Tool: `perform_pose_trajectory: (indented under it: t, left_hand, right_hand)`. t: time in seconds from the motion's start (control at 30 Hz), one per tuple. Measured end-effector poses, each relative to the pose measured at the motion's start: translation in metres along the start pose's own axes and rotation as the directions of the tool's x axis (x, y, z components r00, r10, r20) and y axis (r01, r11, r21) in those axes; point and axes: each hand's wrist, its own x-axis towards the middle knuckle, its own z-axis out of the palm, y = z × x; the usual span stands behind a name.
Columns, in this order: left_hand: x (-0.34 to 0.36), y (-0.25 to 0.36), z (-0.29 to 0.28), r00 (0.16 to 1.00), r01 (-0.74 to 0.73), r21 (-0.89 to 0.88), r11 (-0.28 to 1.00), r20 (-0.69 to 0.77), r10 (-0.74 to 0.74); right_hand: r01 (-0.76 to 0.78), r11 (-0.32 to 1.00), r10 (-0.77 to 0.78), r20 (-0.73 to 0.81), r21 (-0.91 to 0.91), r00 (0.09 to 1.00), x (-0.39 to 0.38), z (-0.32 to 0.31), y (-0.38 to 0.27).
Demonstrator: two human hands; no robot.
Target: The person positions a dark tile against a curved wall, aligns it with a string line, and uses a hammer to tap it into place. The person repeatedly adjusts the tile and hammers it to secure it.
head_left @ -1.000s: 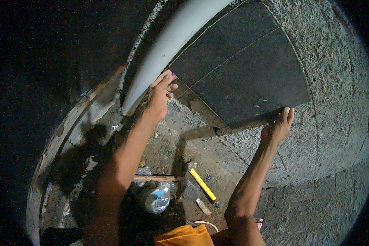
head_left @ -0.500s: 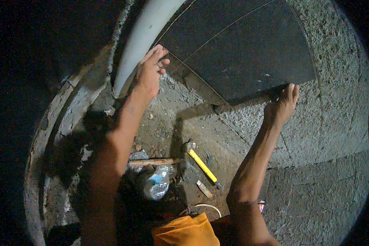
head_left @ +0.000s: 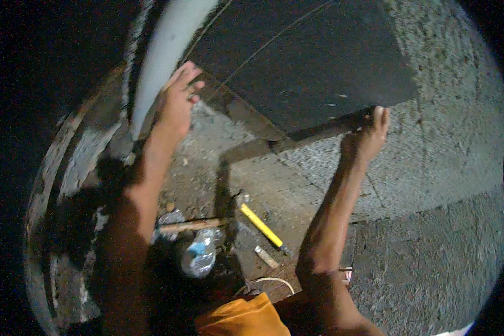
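A large, flat dark grey slab (head_left: 297, 73), perhaps a tile, leans along the rough cement wall. My left hand (head_left: 176, 103) is at its lower left corner, beside a thick white pipe (head_left: 157, 61), the fingers partly bent at the slab's edge. Lower right, my right hand (head_left: 369, 134) grips the slab's bottom edge, its fingertips up against the face. The far side of the slab and its top edge are out of sight. Thin string lines (head_left: 263, 47) cross in front of the slab.
On the dirt floor below lie a hammer with a yellow handle (head_left: 261, 225), a trowel with a pale handle (head_left: 266, 257), a wooden stick (head_left: 190, 225) and a clear plastic bottle (head_left: 200, 257). Rough cement wall (head_left: 431, 162) runs down the right. A cracked ledge (head_left: 78, 162) curves along the left.
The whole view has shifted, so slab, hands and tools all sit further left in the picture. Both hands keep their places on the slab's edge.
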Motion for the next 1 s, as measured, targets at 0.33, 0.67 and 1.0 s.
perform_pose_trajectory:
  t: [0.33, 0.67, 1.0]
  left_hand:
    - [-0.002, 0.002, 0.000, 0.999, 0.005, 0.000, 1.000, 0.033, -0.005]
    - [0.001, 0.001, -0.002, 0.997, 0.000, 0.024, 1.000, 0.073, -0.001]
    - [-0.001, -0.003, 0.000, 0.997, 0.020, -0.075, 0.997, 0.079, -0.014]
  right_hand:
    - [-0.164, 0.943, 0.179, -0.025, 0.290, 0.984, -0.007, 0.007, -0.007]
    - [0.060, 0.997, -0.054, 0.125, -0.050, 0.991, 0.003, -0.007, 0.008]
    - [0.698, 0.093, -0.427, 0.605, -0.710, 0.672, 0.005, -0.018, -0.006]
